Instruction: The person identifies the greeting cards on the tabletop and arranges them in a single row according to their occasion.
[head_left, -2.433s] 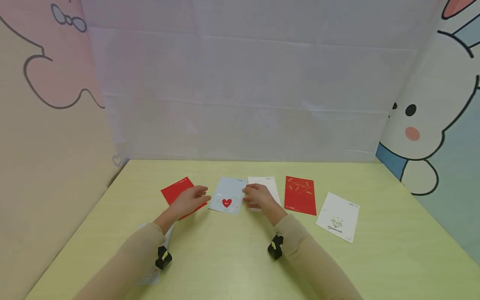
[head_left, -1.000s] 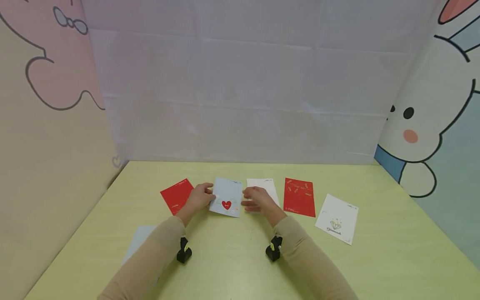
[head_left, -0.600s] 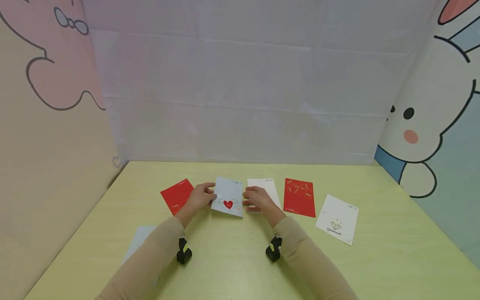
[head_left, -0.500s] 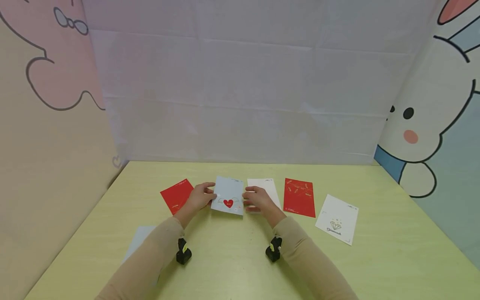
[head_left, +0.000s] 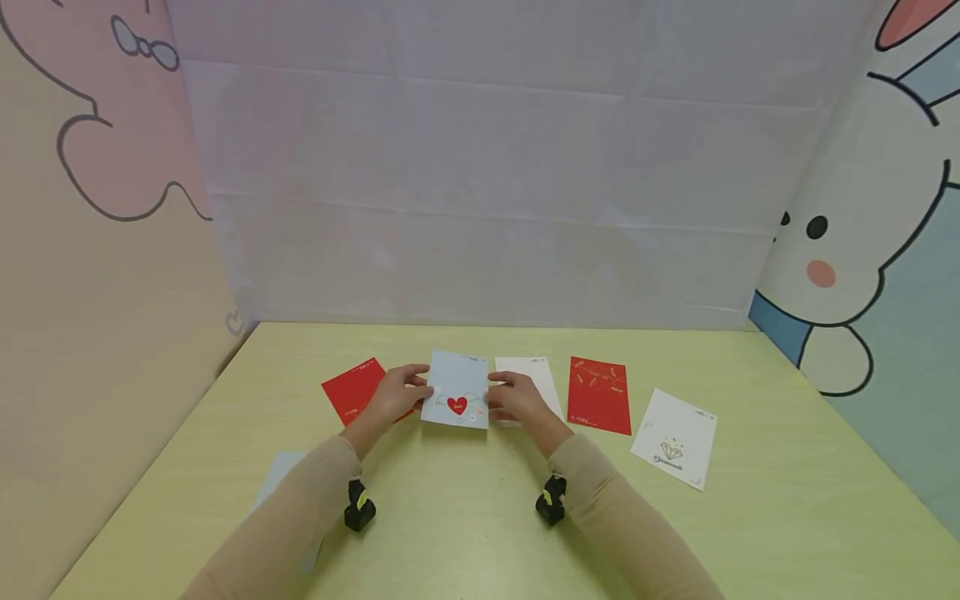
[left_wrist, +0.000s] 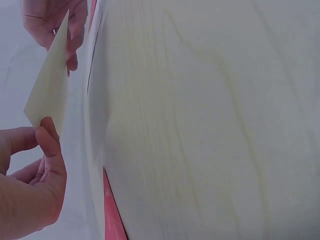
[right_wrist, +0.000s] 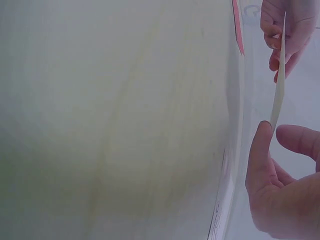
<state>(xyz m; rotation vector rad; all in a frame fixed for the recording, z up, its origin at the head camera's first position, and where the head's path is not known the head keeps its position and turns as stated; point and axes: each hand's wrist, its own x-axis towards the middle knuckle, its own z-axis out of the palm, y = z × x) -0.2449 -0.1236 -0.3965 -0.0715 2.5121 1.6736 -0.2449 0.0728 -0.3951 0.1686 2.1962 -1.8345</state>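
Left hand (head_left: 395, 398): pinches the left edge of the heart card (head_left: 455, 400).
Right hand (head_left: 517, 402): pinches its right edge.
Heart card: lifted off the table (head_left: 750, 517), seemingly tilted toward the person, between the small red card (head_left: 351, 390) and the white card (head_left: 534, 372).
Further right: red card (head_left: 598, 394), diamond card (head_left: 675, 437).

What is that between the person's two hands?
A pale blue card with a red heart, lifted off the table. The left hand pinches its left edge, the right hand its right edge. The head view shows it best.
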